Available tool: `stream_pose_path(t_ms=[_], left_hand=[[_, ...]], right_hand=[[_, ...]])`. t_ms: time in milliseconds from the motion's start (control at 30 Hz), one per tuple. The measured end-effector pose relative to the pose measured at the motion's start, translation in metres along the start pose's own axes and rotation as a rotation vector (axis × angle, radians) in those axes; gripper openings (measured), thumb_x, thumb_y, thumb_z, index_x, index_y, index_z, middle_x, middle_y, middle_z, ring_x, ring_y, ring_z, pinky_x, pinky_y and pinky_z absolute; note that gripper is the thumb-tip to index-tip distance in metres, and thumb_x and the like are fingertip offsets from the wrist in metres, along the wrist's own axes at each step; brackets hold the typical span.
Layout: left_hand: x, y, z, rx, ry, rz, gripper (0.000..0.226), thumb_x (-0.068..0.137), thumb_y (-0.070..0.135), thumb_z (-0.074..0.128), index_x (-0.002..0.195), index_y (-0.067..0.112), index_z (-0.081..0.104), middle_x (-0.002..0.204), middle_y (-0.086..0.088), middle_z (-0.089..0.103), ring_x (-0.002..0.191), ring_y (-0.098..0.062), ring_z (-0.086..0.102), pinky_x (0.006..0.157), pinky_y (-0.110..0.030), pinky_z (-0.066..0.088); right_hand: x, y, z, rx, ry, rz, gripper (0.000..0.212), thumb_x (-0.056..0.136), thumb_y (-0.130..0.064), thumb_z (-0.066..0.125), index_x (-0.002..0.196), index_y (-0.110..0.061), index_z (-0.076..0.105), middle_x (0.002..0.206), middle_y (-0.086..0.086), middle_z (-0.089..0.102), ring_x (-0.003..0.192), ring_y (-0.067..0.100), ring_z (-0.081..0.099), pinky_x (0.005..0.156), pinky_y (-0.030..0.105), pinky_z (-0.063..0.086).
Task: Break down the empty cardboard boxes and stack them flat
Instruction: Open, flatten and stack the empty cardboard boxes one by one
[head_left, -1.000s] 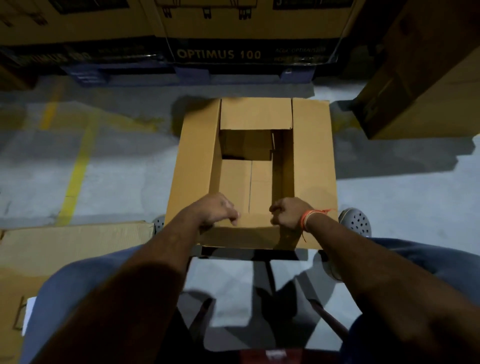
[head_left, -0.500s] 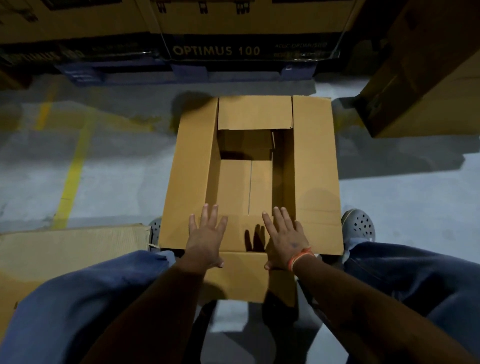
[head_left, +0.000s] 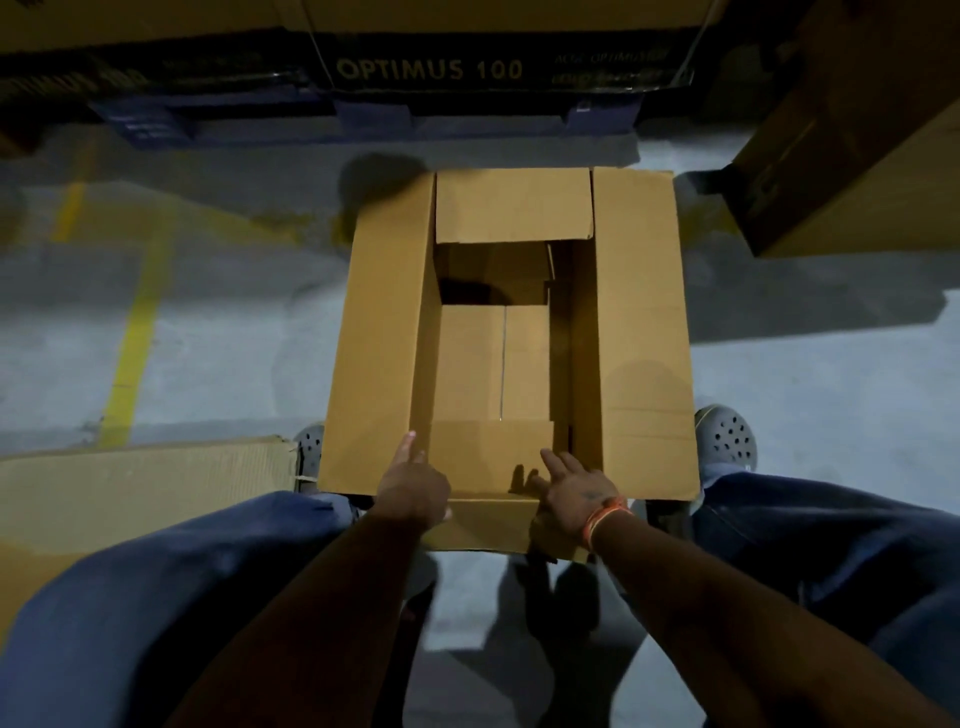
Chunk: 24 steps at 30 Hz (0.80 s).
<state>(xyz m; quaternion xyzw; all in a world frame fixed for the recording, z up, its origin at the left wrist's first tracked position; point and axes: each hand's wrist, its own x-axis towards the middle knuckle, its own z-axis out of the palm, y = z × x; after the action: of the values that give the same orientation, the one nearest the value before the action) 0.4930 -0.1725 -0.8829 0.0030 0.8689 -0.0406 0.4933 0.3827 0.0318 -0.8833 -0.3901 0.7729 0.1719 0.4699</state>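
Both your hands lie flat with straight fingers on the cardboard box (head_left: 509, 332): left hand (head_left: 413, 486) at the left flap, right hand (head_left: 574, 493) on the near flap. It stands open on the concrete floor (head_left: 208, 338) between your shoes.

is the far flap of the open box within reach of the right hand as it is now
Probably yes: the right hand rests at the near edge, and only the open box cavity lies between it and the far flap; it needs a forward lean.

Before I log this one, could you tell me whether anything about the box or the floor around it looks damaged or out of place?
Only a small thing: the flattened cardboard sheet on the floor at the left has a ragged, torn corner beside the shoe. The open box itself looks intact, its flaps folded out.
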Motion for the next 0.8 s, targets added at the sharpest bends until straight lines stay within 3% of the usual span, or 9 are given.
stream_pose_path(t_ms=[133, 200, 300, 400, 567, 700, 800], left_hand=[[-0.013, 0.006, -0.001, -0.109, 0.009, 0.046, 0.051, 0.103, 0.057, 0.036, 0.131, 0.025, 0.064, 0.135, -0.003, 0.065, 0.142, -0.028, 0.043, 0.119, -0.06, -0.014], [-0.018, 0.009, -0.005, -0.178, 0.032, 0.066, 0.055, 0.104, 0.058, 0.033, 0.144, 0.025, 0.052, 0.146, -0.008, 0.057, 0.149, -0.034, 0.03, 0.12, -0.061, -0.011], [-0.019, 0.013, -0.025, -0.328, 0.152, 0.017, 0.063, 0.105, 0.054, 0.034, 0.159, 0.023, 0.028, 0.161, -0.01, 0.036, 0.155, -0.037, 0.01, 0.123, -0.06, -0.004], [-0.008, 0.011, -0.05, -0.457, 0.314, -0.036, 0.061, 0.106, 0.045, 0.041, 0.159, 0.02, 0.024, 0.165, -0.007, 0.027, 0.156, -0.035, 0.008, 0.125, -0.058, 0.007], [0.033, -0.016, -0.082, -0.582, 0.483, -0.047, 0.069, 0.103, 0.034, 0.051, 0.161, 0.02, 0.016, 0.17, -0.005, 0.008, 0.157, -0.031, 0.001, 0.126, -0.049, 0.01], [0.079, -0.042, -0.111, -0.699, 0.515, -0.051, 0.082, 0.103, 0.032, 0.054, 0.163, 0.014, 0.001, 0.171, -0.008, -0.007, 0.157, -0.032, -0.005, 0.127, -0.047, 0.012], [0.116, -0.057, -0.139, -0.769, 0.467, -0.064, 0.085, 0.103, 0.034, 0.054, 0.163, 0.012, -0.002, 0.17, -0.01, -0.01, 0.156, -0.036, -0.009, 0.127, -0.048, 0.011]], right_hand=[[-0.008, -0.001, 0.003, 0.032, -0.042, 0.026, 0.081, 0.097, -0.046, 0.06, 0.161, -0.031, 0.014, 0.167, 0.006, -0.021, 0.155, 0.035, -0.01, 0.123, 0.056, 0.019], [-0.012, -0.003, 0.001, 0.094, -0.008, 0.031, 0.09, 0.093, -0.051, 0.063, 0.162, -0.031, 0.009, 0.167, 0.005, -0.022, 0.154, 0.036, -0.011, 0.124, 0.056, 0.018], [-0.013, -0.004, -0.013, 0.197, 0.156, 0.024, 0.084, 0.095, -0.056, 0.056, 0.161, -0.031, 0.01, 0.168, 0.005, -0.016, 0.155, 0.034, -0.006, 0.122, 0.056, 0.025], [-0.005, 0.002, -0.037, 0.241, 0.325, 0.045, 0.076, 0.101, -0.049, 0.049, 0.161, -0.027, 0.008, 0.169, 0.006, -0.01, 0.156, 0.031, -0.003, 0.121, 0.052, 0.029], [0.029, 0.025, -0.081, 0.284, 0.486, 0.103, 0.082, 0.101, -0.042, 0.05, 0.162, -0.024, -0.001, 0.169, 0.009, -0.013, 0.156, 0.031, -0.007, 0.124, 0.049, 0.021], [0.068, 0.046, -0.117, 0.335, 0.625, 0.101, 0.084, 0.099, -0.036, 0.054, 0.162, -0.021, 0.001, 0.169, 0.008, -0.013, 0.156, 0.029, -0.008, 0.125, 0.045, 0.017], [0.099, 0.062, -0.143, 0.476, 0.581, 0.106, 0.087, 0.097, -0.031, 0.059, 0.162, -0.02, 0.002, 0.169, 0.007, -0.008, 0.156, 0.027, -0.003, 0.126, 0.042, 0.018]])
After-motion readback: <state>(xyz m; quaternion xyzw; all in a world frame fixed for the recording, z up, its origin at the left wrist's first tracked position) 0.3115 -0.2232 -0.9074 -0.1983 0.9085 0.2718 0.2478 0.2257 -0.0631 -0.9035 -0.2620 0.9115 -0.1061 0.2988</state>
